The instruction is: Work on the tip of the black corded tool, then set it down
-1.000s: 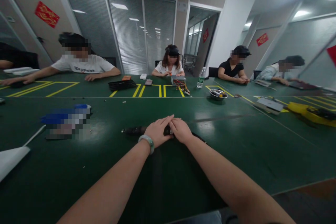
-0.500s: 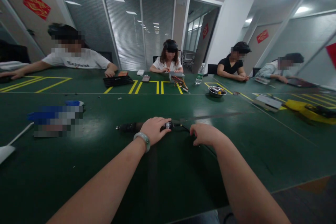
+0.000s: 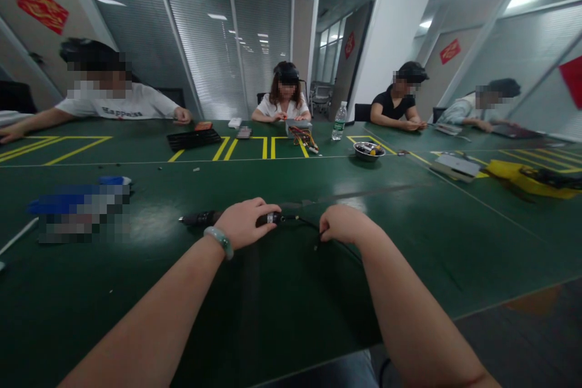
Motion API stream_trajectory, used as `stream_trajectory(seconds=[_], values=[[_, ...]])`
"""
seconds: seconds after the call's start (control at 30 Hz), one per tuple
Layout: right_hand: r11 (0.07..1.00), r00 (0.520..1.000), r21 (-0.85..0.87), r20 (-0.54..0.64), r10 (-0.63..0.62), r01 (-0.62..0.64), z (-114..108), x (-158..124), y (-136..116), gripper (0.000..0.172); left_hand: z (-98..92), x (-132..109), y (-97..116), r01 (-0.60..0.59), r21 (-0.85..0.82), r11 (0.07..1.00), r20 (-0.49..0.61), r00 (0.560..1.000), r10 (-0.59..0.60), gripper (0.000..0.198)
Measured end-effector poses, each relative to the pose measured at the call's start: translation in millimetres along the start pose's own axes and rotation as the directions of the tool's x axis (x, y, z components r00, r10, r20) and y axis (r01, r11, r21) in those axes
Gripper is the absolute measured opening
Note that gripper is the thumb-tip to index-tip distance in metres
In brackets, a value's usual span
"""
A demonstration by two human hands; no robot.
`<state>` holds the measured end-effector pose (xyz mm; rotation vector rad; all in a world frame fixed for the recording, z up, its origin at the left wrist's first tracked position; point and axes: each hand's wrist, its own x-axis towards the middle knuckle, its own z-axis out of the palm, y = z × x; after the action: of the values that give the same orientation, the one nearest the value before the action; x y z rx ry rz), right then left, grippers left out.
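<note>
A black electric screwdriver (image 3: 200, 218) lies lengthwise on the green table, its metal tip pointing left. My left hand (image 3: 243, 223) is wrapped over the middle of it, hiding part of the body; a bangle circles the wrist. From the screwdriver's right end runs a thin black cord (image 3: 304, 222). My right hand (image 3: 344, 224) is closed around this cord with bent fingers, just above the tabletop. Past that hand the cord continues down toward the table's near edge.
On the left lies a blue and white pixelated item (image 3: 82, 206). Farther back stand a metal bowl (image 3: 368, 152) of small parts, a water bottle (image 3: 339, 121) and a box with coloured wires (image 3: 299, 128). A yellow bag (image 3: 513, 174) lies right. Several people sit across the table.
The view has shifted slightly to the right. My right hand's fingers have drawn in around the cord, while my left hand stays on the screwdriver.
</note>
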<state>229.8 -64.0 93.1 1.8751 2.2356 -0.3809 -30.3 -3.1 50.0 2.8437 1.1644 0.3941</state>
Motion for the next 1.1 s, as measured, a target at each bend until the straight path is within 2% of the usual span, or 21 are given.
stream_trajectory(seconds=[0.13, 0.2, 0.27, 0.33, 0.37, 0.4, 0.5, 0.57, 0.73, 0.97, 1.1], values=[[0.998, 0.985, 0.067, -0.172, -0.006, 0.018, 1, 6, -13, 0.012, 3.9, 1, 17, -0.038, 0.055, 0.998, -0.059, 0.997, 0.041, 0.031], [0.993, 0.953, 0.113, -0.300, 0.048, -0.015, 5, 12, -18, 0.013, 9.0, 4, 26, -0.045, 0.075, 0.996, -0.070, 0.996, 0.051, 0.026], [0.984, 0.862, 0.180, -0.496, 0.106, -0.017, 11, 21, -20, 0.016, 13.9, 7, 31, -0.027, 0.097, 0.995, -0.079, 0.996, 0.035, 0.023], [0.970, 0.727, 0.236, -0.675, 0.125, 0.052, 18, 32, -16, 0.021, 17.4, 9, 32, -0.007, 0.114, 0.993, -0.089, 0.996, 0.017, 0.021], [0.960, 0.683, 0.265, -0.718, 0.132, 0.094, 22, 38, -12, 0.023, 18.6, 10, 32, -0.001, 0.117, 0.993, -0.096, 0.995, 0.013, 0.020], [0.943, 0.672, 0.309, -0.725, 0.147, 0.127, 25, 43, -7, 0.024, 19.3, 10, 31, 0.001, 0.115, 0.993, -0.102, 0.995, 0.011, 0.019], [0.865, 0.738, 0.481, -0.634, 0.231, 0.143, 31, 55, 6, 0.029, 20.5, 10, 29, -0.006, 0.098, 0.995, -0.121, 0.993, 0.018, 0.019], [0.851, 0.779, 0.508, -0.585, 0.225, 0.135, 33, 57, 7, 0.025, 21.0, 10, 28, -0.016, 0.085, 0.996, -0.125, 0.992, 0.027, 0.018], [0.944, 0.853, 0.292, -0.521, 0.024, 0.151, 34, 52, -10, 0.007, 22.8, 12, 27, -0.021, 0.041, 0.999, -0.124, 0.992, 0.026, 0.018], [0.954, 0.884, 0.207, -0.457, -0.100, 0.215, 31, 46, -16, 0.006, 26.2, 14, 23, -0.009, -0.063, 0.998, -0.114, 0.993, 0.002, 0.019], [0.947, 0.862, 0.174, -0.482, -0.156, 0.268, 28, 41, -19, 0.007, 26.3, 14, 22, 0.022, -0.094, 0.995, -0.085, 0.996, -0.030, 0.022]])
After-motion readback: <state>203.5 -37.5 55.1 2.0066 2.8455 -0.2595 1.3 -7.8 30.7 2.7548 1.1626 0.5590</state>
